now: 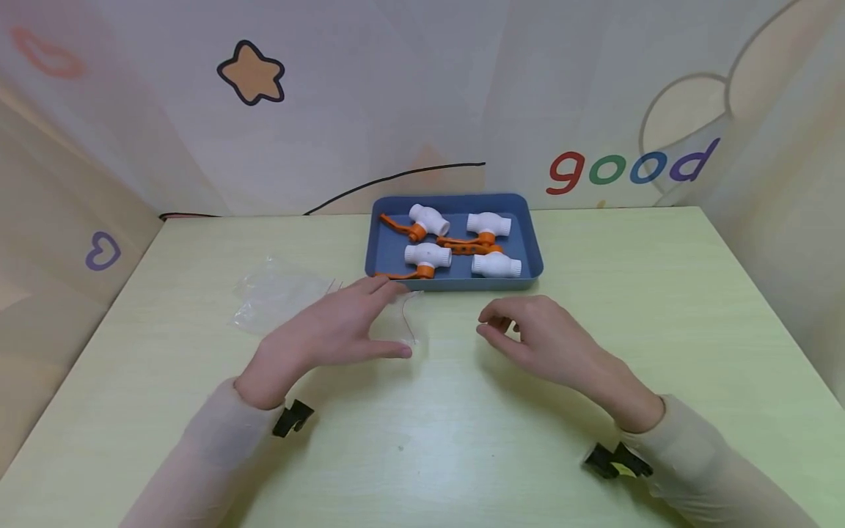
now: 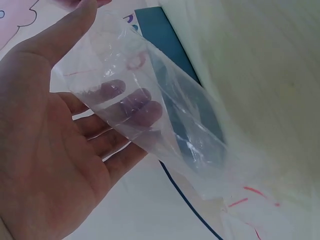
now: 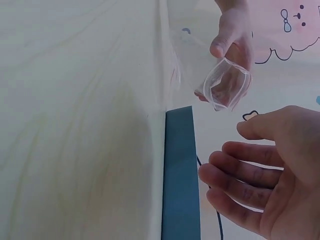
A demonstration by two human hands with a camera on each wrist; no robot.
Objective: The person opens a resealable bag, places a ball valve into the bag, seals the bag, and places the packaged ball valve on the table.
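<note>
My left hand holds a clear zip-top plastic bag, its thumb and fingers spread around it. The fingers show through the film in the left wrist view. In the right wrist view the bag's mouth gapes and faces the right hand. My right hand hovers over the table to the right, fingers loosely curled and holding nothing. Just beyond both hands is a blue tray. White plastic ball valves with orange lever handles, such as this front-left valve, lie in it.
More clear plastic bags with red lines lie flat on the pale wooden table, left of the tray and partly behind the left hand. A printed cloth backdrop rises behind the table. Black clips sit at both sleeve cuffs.
</note>
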